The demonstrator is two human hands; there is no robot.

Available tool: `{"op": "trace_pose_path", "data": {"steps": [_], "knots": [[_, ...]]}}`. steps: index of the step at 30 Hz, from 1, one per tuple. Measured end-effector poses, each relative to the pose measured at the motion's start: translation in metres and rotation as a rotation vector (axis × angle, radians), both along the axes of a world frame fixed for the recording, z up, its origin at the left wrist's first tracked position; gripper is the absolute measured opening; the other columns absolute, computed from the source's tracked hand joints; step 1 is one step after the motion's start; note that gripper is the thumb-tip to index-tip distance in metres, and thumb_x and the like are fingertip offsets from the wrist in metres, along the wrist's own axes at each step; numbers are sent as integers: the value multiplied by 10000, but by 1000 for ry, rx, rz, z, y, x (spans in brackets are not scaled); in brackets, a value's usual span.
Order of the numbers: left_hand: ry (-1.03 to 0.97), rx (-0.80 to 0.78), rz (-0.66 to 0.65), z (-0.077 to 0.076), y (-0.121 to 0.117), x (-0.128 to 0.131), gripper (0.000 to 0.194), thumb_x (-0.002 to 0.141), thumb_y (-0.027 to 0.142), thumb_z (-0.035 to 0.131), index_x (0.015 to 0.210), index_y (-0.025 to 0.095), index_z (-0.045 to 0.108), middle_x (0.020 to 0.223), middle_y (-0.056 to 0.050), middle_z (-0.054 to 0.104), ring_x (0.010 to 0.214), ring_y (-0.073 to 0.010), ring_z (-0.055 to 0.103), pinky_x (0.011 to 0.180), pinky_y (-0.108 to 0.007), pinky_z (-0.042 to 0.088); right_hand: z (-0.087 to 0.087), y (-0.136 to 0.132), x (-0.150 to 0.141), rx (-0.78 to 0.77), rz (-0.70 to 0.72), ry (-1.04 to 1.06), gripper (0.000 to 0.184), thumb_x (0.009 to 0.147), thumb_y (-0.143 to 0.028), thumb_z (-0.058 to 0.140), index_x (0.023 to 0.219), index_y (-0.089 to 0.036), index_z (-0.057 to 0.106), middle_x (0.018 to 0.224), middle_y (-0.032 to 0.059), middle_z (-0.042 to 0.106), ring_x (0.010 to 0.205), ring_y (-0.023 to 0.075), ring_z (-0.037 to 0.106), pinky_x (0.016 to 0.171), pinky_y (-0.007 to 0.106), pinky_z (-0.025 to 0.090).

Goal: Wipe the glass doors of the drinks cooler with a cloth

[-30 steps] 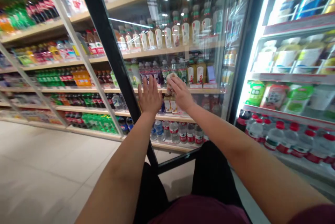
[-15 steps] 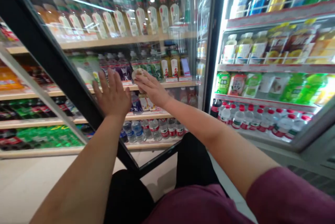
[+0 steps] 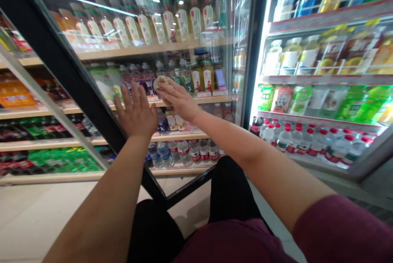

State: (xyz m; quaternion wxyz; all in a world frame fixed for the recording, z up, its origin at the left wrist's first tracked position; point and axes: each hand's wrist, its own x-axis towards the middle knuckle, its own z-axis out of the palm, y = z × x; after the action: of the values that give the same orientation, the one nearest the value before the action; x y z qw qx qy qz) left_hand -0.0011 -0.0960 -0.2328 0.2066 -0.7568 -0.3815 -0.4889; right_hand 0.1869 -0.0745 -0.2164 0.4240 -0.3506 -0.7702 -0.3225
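Observation:
A glass door point(image 3: 196, 56) with a black frame point(image 3: 89, 78) stands swung out in front of me. My left hand point(image 3: 137, 111) lies flat against the glass near the left side of the frame, fingers spread and holding nothing. To its right, my right hand point(image 3: 178, 99) presses a crumpled, pale cloth point(image 3: 163, 82) onto the pane. Its fingers lie over the cloth and hide part of it. Both arms reach forward, and bottles show through the glass behind the hands.
At right, a lit fridge point(image 3: 322, 78) stands open, its racks full of drinks. Wooden shelves point(image 3: 184, 136) with several rows of bottles run beyond the glass. Pale floor tiles point(image 3: 61, 205) lie below. My knees point(image 3: 227, 185) are close to the door's lower edge.
The view has shifted slightly, so the whole scene sits a little further right. My left hand stays flat on the glass, and my right hand keeps the cloth against the pane.

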Motion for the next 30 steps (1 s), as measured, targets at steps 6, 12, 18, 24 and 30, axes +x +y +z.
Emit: {"op": "trace_pose_path", "data": {"steps": [6, 12, 18, 24, 30], "knots": [[-22, -16, -12, 2, -8, 4, 687, 1084, 341, 436, 1693, 69, 272, 1781, -104, 121, 1651, -318, -37, 1347, -599, -96, 13, 1, -7, 7, -16, 85, 488, 1129, -102, 314, 1524, -158, 595, 1664, 69, 475, 1654, 208, 192, 1378, 449, 256], [-29, -48, -8, 3, -3, 2, 758, 1054, 475, 391, 1667, 38, 304, 1774, -88, 151, 1633, -315, -45, 1321, -515, -134, -4, 2, -6, -19, 24, -56, 418, 1150, -182, 383, 1455, -233, 664, 1603, -3, 556, 1629, 169, 276, 1375, 403, 278], [-33, -23, -20, 2, -1, 0, 741, 1061, 467, 425, 1688, 90, 308, 1775, -79, 143, 1640, -324, -25, 1341, -551, -120, 5, 0, -8, 7, -44, 70, 485, 1136, -127, 313, 1517, -181, 610, 1658, 36, 486, 1658, 169, 160, 1391, 391, 225], [10, -11, 29, 0, 1, 0, 736, 1063, 401, 429, 1695, 60, 270, 1778, -101, 124, 1645, -327, -20, 1339, -562, -96, -10, 1, -4, -46, 17, -51, 415, 1132, -179, 409, 1448, -229, 673, 1600, 0, 560, 1624, 191, 295, 1377, 417, 279], [-7, -34, 14, 2, -3, 0, 726, 1068, 383, 445, 1716, 115, 257, 1778, -103, 131, 1644, -288, -66, 1347, -538, -123, 3, 10, -9, 0, 30, 87, 477, 1138, -166, 314, 1499, -232, 619, 1650, -1, 494, 1653, 174, 189, 1385, 435, 246]]}}
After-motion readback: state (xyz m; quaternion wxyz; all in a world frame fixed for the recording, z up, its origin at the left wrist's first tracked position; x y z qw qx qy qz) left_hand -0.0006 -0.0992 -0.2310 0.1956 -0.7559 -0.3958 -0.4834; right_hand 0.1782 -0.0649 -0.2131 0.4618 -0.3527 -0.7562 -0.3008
